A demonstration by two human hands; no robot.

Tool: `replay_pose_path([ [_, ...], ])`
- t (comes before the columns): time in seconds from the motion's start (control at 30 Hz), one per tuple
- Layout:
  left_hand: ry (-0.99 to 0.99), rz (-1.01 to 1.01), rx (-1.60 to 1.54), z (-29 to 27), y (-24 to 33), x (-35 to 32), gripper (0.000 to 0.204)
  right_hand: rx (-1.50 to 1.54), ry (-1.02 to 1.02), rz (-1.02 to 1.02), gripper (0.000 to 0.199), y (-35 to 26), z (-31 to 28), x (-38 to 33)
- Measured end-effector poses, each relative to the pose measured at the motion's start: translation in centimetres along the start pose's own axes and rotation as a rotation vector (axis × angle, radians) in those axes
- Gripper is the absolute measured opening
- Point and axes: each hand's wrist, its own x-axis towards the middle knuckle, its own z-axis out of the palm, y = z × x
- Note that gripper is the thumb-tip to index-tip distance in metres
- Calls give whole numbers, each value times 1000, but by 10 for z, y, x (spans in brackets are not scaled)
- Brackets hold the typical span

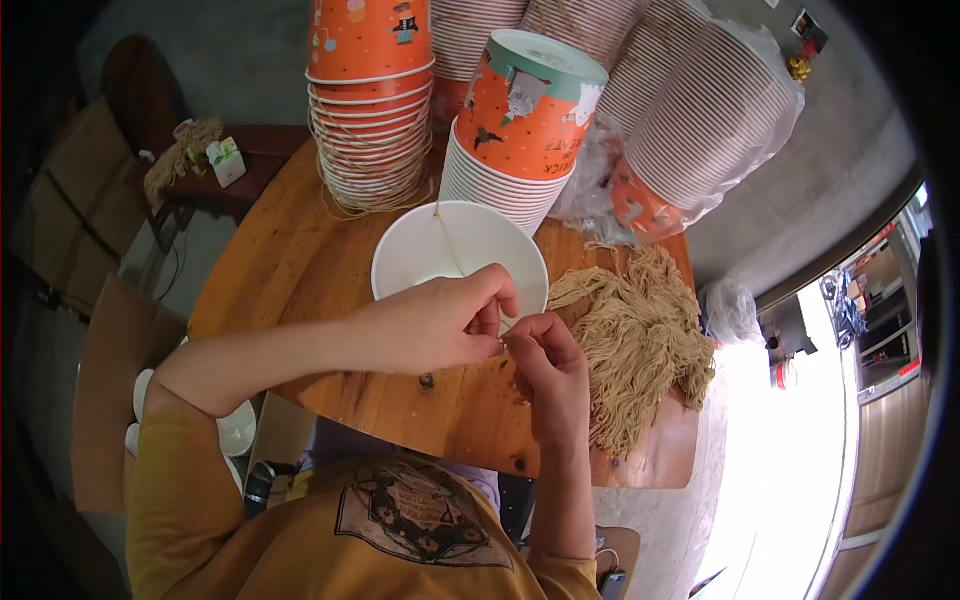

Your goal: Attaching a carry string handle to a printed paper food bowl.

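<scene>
An open paper bucket [402,252] with a white inside stands on the wooden table in front of me. A tan string [447,238] comes over its far rim and runs across the opening toward my hands. My left hand [440,318] reaches over the bucket's near side, its fingers closed in a pinch on the string by the right part of the near rim. Close against it, my right hand [550,368] pinches the string between thumb and forefinger. The exact hold is partly hidden behind the fingers. Right of the bucket lies a loose bundle of tan strings [645,335].
Behind the bucket stand an upright stack of orange buckets [370,140] with strings hanging on it and an upside-down stack [530,120]. Plastic-wrapped stacks [710,120] lean at the back right. A cardboard box [115,400] holding white buckets sits left of the wooden table [265,290].
</scene>
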Motion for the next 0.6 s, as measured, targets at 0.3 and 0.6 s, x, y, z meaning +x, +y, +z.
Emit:
replay_pose_path([
  [0.3, -267, -385, -317, -17, -10, 19, 21, -11, 27, -49, 2, 10, 4, -6],
  [0.6, -148, -127, -62, -9, -7, 6, 15, -90, 80, -127, 6, 8, 6, -12],
])
